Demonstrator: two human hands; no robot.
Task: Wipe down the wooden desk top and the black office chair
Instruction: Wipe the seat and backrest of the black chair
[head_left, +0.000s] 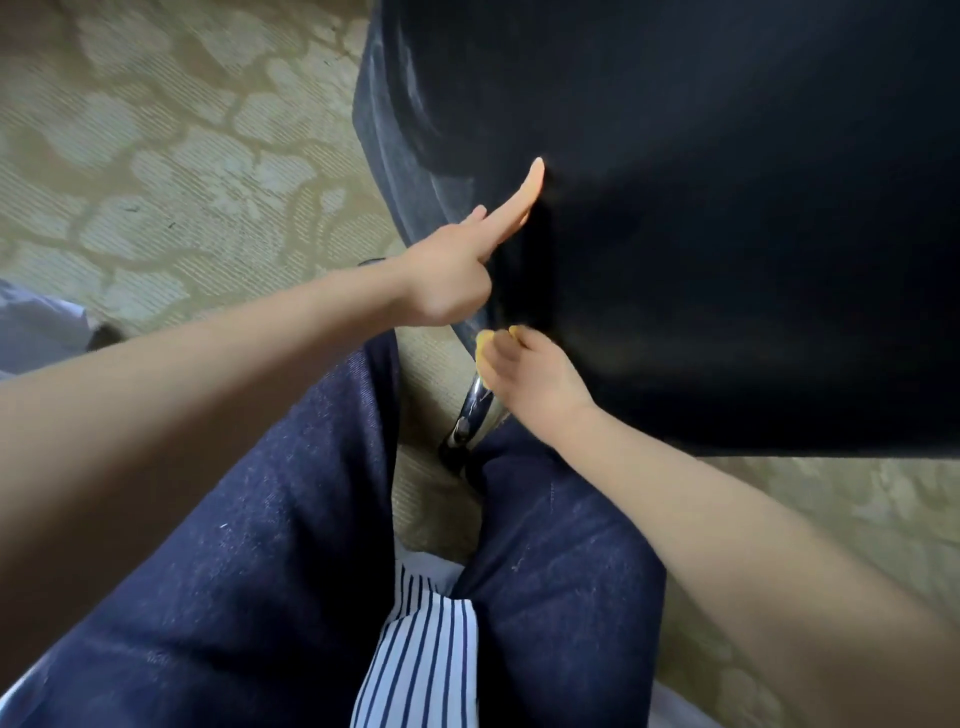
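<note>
The black office chair fills the upper right of the head view, seen from close above. My left hand reaches to its left side with the index finger stretched out and touching the black surface; the other fingers are curled. My right hand is at the chair's lower left edge and grips a small yellow cloth, of which only bits show between the fingers. The wooden desk is out of view.
A chrome chair leg with a dark caster runs down between my knees. My legs in dark jeans and a striped shirt hem fill the bottom. Patterned beige carpet covers the floor at left and right.
</note>
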